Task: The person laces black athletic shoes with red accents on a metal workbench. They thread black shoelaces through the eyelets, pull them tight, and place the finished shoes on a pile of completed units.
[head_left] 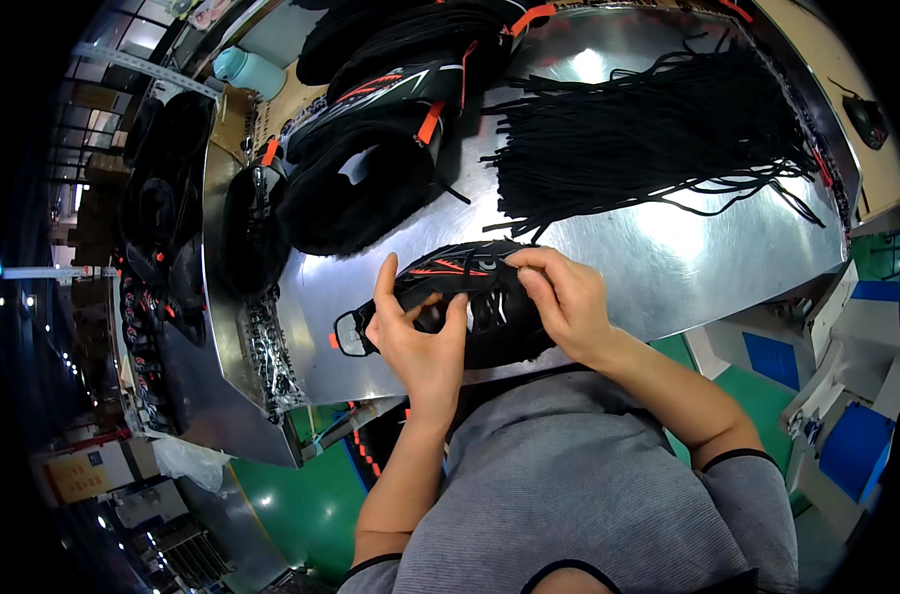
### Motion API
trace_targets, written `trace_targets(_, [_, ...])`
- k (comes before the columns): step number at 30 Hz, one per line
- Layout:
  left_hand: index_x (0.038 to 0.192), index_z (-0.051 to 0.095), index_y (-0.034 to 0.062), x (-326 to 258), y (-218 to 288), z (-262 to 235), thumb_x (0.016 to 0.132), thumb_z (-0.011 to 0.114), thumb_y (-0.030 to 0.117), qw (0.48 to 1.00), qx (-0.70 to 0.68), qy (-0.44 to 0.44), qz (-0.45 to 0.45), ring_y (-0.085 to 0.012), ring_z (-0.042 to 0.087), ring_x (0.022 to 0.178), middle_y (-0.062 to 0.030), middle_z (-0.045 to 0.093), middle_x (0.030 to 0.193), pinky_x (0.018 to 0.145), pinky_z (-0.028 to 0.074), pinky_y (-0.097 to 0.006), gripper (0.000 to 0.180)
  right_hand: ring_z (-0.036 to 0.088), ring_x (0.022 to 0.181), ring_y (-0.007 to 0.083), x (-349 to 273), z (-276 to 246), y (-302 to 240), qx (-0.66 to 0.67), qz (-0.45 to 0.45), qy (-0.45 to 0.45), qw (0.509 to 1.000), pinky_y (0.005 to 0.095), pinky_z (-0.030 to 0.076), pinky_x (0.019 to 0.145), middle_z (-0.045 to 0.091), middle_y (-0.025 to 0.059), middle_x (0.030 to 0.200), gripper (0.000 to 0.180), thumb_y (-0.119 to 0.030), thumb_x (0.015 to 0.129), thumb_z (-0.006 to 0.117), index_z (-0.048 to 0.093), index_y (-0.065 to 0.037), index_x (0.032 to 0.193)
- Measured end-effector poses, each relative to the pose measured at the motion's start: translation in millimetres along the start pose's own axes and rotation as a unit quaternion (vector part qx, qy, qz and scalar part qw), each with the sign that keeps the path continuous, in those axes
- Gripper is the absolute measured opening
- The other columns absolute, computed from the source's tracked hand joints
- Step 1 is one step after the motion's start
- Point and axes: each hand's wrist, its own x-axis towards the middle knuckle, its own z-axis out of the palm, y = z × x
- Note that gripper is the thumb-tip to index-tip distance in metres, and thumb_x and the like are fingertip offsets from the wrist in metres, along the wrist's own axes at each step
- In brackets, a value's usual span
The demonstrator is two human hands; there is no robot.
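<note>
A black shoe upper (504, 332) with orange stripes and a pale grey tab at its heel end lies near the table's front edge. My left hand (420, 346) grips its collar, some fingers curled into the opening; index finger and thumb stand apart. At the eyelets on the toe side, my right hand (571, 302) pinches a black shoelace between thumb and index finger, its tip mostly hidden by the fingers. Part of the dark lace (470, 259) crosses the upper's far side.
Past the upper, a thick bundle of black laces (648, 144) covers the metal table's (687, 267) back right. Black shoe uppers with orange tabs (356, 193) are piled at the back left. A light-blue jar (250, 71) stands behind them. More dark uppers (163, 203) sit left of the table.
</note>
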Motion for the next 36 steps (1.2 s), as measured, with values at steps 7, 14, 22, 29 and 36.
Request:
trace_targets(7, [0.146,0.044,0.0008,25.8,12.4,-59.2,0.080,0.072,-0.009,0.878,-0.264,-0.352,-0.186,-0.0083,0.061,0.085,0.0003,0.064,0.087,0.083,0.048,-0.022,0.073,0.069,0.069,0.0281,-0.5,1.0,13.3,0.014,0.063,0.034,0.997,0.0354,0.053,0.062,0.070,0.0114,0.085,0.015,-0.013,0.098,0.063,0.066,-0.005,0.111])
trace_targets(14, [0.133,0.051,-0.0005,31.2,13.5,-55.1,0.083,0.071,-0.004,0.892,-0.255,-0.312,-0.204,-0.0091,0.062,0.084,-0.0009,0.066,0.089,0.087,0.047,-0.024,0.054,0.067,0.068,0.0181,13.0,-18.1,-27.5,-0.079,-0.167,-0.079,0.980,0.0313,0.052,0.059,0.064,0.0020,0.078,0.038,-0.007,0.070,0.077,0.068,-0.011,0.106])
trace_targets(22, [0.126,0.057,0.0014,23.9,12.5,-49.0,0.097,0.064,0.009,0.908,-0.253,-0.283,-0.179,-0.0078,0.061,0.085,-0.0020,0.067,0.092,0.081,0.048,-0.023,0.031,0.060,0.055,0.0195,13.4,12.6,-22.9,-0.048,-0.197,-0.030,0.979,0.0326,0.046,0.050,0.059,0.0016,0.066,0.018,-0.006,0.072,0.076,0.069,-0.010,0.088])
trace_targets(29, [0.120,0.061,0.0013,38.8,-12.4,-28.5,0.104,0.056,0.028,0.972,-0.105,-0.193,-0.078,-0.0250,0.067,0.100,-0.0147,0.071,0.107,0.092,0.049,-0.035,0.032,0.050,0.046,0.0152,-16.9,-8.6,-88.9,0.056,-0.286,-0.110,0.950,0.0305,0.041,0.043,0.049,0.0011,0.057,0.014,-0.009,0.077,0.078,0.075,-0.012,0.090])
trace_targets(36, [0.139,0.051,0.0040,27.0,-0.3,-46.7,0.104,0.058,0.018,0.959,-0.148,-0.241,-0.036,-0.0150,0.061,0.101,-0.0083,0.069,0.109,0.095,0.047,-0.029,0.039,0.055,0.053,0.0125,-29.6,-8.3,-62.2,0.072,-0.027,-0.105,0.992,0.0276,0.043,0.048,0.061,0.0000,0.069,0.015,-0.011,0.087,0.074,0.074,-0.007,0.102])
